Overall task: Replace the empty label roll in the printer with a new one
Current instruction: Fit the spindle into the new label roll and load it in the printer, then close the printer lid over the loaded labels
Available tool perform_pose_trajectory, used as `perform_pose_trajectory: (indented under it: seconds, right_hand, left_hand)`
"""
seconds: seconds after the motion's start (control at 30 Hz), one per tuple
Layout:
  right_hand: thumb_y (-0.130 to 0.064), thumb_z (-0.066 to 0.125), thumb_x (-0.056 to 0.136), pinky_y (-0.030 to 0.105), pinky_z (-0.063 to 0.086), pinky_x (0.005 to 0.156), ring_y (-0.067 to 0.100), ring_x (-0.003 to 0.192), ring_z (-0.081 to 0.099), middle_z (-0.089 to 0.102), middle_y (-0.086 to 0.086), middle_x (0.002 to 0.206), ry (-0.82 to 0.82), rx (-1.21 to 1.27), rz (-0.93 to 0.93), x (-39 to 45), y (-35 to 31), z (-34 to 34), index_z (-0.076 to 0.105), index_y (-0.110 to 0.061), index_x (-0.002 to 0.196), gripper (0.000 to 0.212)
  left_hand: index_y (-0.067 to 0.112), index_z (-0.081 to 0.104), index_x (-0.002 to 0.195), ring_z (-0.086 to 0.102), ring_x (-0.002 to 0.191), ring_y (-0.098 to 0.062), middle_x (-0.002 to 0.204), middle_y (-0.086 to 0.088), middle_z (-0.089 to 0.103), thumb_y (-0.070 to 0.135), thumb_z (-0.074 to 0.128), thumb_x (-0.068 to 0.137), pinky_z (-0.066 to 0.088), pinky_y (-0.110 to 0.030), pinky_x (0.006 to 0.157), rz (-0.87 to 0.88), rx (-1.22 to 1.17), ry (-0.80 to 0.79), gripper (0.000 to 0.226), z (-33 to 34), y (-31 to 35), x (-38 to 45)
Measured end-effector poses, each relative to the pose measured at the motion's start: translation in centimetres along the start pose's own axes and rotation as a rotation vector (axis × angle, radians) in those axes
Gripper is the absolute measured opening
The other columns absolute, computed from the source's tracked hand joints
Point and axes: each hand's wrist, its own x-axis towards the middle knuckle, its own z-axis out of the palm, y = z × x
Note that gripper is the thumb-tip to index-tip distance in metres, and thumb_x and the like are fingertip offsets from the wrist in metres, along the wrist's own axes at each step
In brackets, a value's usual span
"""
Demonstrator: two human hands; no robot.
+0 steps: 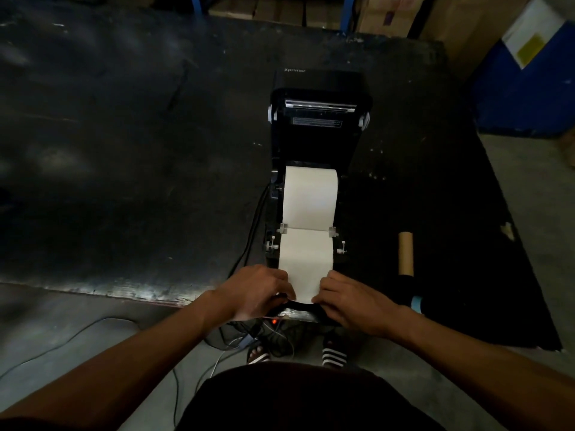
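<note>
White label roll [310,197] seated in open black printer [320,135], strip fed forward. Left hand [258,290] and right hand [351,301] pinching strip's edges. "Xprinter" on lid.

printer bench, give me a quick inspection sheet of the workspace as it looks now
surface: dark, scuffed black tabletop, worn near edge
job's things: black label printer, lid open; white label roll seated, white paper strip pulled forward between the guides
clutter: bare brown cardboard core lying right of printer
hands: left hand and right hand pinch the strip's near corners
cables: black cable along printer's left; grey wires on floor
surroundings: cardboard boxes, blue bin
</note>
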Motion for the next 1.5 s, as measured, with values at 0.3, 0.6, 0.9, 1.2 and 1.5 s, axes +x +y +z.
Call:
perform_pose_trajectory:
  seconds: [0.3, 0.6, 0.9, 1.2, 1.5]
  right_hand:
    - [-0.025, 0.046, 0.097, 0.035, 0.049, 0.083, 0.02, 0.101, 0.051, 0.061, 0.006, 0.108, -0.015, -0.046, 0.063, 0.0, -0.1, 1.1, 0.064, -0.012, 0.117, 0.03]
    - [-0.036, 0.051, 0.093, 0.031, 0.039, 0.051, 0.017, 0.052, 0.046, 0.049, 0.001, 0.06, 0.576, 0.073, 0.203, 2.8, 2.5, -7.2, 0.051, -0.017, 0.061, 0.037]
    - [-0.076, 0.034, 0.083, 0.048, 0.025, 0.116, 0.025, 0.143, 0.028, 0.029, 0.0, 0.158, 0.652, 1.052, 1.003, 12.2, 10.5, -18.9, 0.019, -0.031, 0.152, 0.084]
    - [-0.07, 0.037, 0.085, 0.038, 0.041, 0.101, 0.022, 0.121, 0.052, 0.054, 0.001, 0.139, 0.648, 1.246, 0.943, 13.2, 9.3, -19.1, 0.045, -0.026, 0.14, 0.07]
    - [-0.051, 0.036, 0.094, 0.038, 0.027, 0.116, 0.015, 0.138, 0.037, 0.04, -0.001, 0.152, 0.849, 1.142, 0.769, 8.2, 5.0, -12.0, 0.036, -0.023, 0.147, 0.06]
  left_hand:
    - [0.021, 0.032, 0.151, 0.036, 0.124, -0.014, 0.141, -0.008, 0.036, 0.027, 0.061, 0.094, 0.037, -0.027, 0.103, -0.611, -0.529, 0.728, 0.064, 1.4, -0.8, 0.7]
    - [0.015, 0.037, 0.15, 0.052, 0.13, -0.029, 0.146, -0.015, 0.052, 0.033, 0.041, 0.104, 0.04, -0.038, 0.109, -0.826, -0.748, 0.459, 0.049, 1.4, -1.9, 2.2]
    - [0.017, 0.037, 0.151, 0.049, 0.133, -0.027, 0.146, -0.012, 0.052, 0.032, 0.042, 0.104, 0.037, -0.046, 0.113, -0.828, -0.832, 0.443, 0.049, 1.0, -2.0, 2.2]
    - [0.012, 0.038, 0.149, 0.044, 0.133, -0.015, 0.149, -0.009, 0.048, 0.026, 0.045, 0.104, 0.03, -0.023, 0.104, -0.822, -0.865, 0.475, 0.048, 1.6, -2.3, 2.3]
    - [0.054, 0.075, 0.088, 0.069, 0.091, -0.001, 0.083, 0.024, 0.077, 0.079, 0.037, 0.076, 0.047, -0.026, 0.084, -0.874, -1.223, 0.507, 0.047, 1.0, -2.0, 1.5]
